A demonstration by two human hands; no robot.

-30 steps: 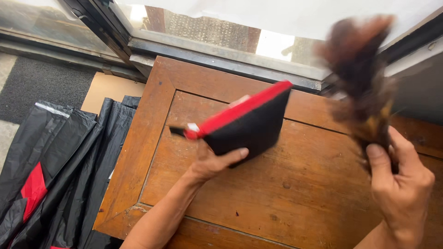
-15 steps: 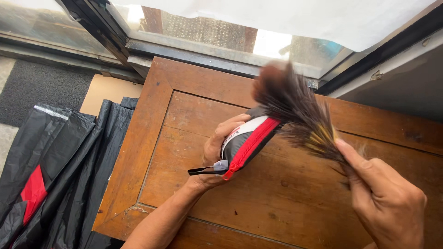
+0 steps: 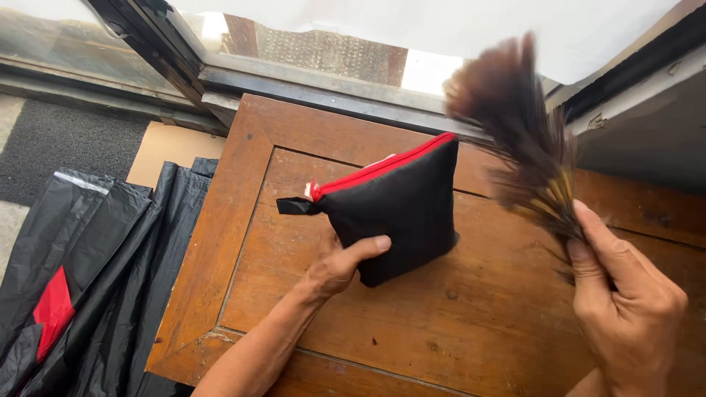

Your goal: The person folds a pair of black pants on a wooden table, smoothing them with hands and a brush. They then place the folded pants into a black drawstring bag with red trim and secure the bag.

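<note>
Head view: left hand (image 3: 334,266) fingers grip the black pouch (image 3: 393,209); right hand (image 3: 625,305) fingers clasp the feather duster (image 3: 522,140).

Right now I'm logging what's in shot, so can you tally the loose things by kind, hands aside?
Zip pouch, black with a red zipper, held by the left hand: 1
Feather duster, brown, held by the right hand: 1
Wooden table: 1
Heap of black plastic bags on the floor: 1
Cardboard piece: 1
Total: 5

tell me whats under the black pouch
The left hand grips the black pouch from below, thumb across its front, above the wooden table. The fingers behind are hidden.
</note>
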